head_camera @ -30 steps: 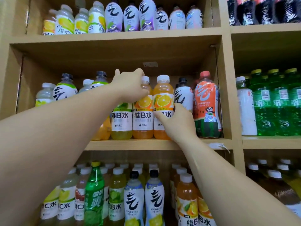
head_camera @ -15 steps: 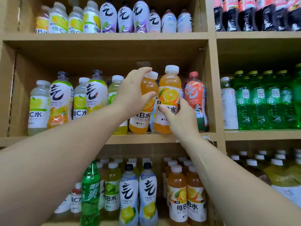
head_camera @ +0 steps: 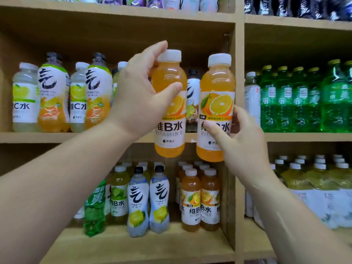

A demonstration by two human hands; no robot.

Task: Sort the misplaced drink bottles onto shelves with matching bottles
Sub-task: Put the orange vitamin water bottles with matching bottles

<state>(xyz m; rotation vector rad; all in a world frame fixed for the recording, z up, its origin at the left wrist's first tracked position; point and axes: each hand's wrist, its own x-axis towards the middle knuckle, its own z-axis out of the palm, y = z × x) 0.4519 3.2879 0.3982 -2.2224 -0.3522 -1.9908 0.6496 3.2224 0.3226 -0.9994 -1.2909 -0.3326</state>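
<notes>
My left hand (head_camera: 139,98) grips an orange vitamin B bottle (head_camera: 170,134) with a white cap by its shoulder. A second orange bottle of the same kind (head_camera: 217,88) is held around its label by my right hand (head_camera: 242,141). Both bottles hang upright in the air in front of the middle shelf (head_camera: 57,137), their bases below its front edge. On the lower shelf (head_camera: 144,246), at the right, stands a group of matching orange bottles (head_camera: 200,199).
The middle shelf holds pale vitamin C bottles (head_camera: 24,98) and black-capped orange soda bottles (head_camera: 53,96). Green bottles (head_camera: 297,100) fill the right bay. Below are black-capped lemon sodas (head_camera: 148,201), a green bottle (head_camera: 95,208) and a lime-labelled bottle (head_camera: 119,195). A wooden upright (head_camera: 239,111) divides the bays.
Both hands have lifted the two orange bottles off the middle shelf and drawn them out toward me. The view has moved closer and tilted down.
</notes>
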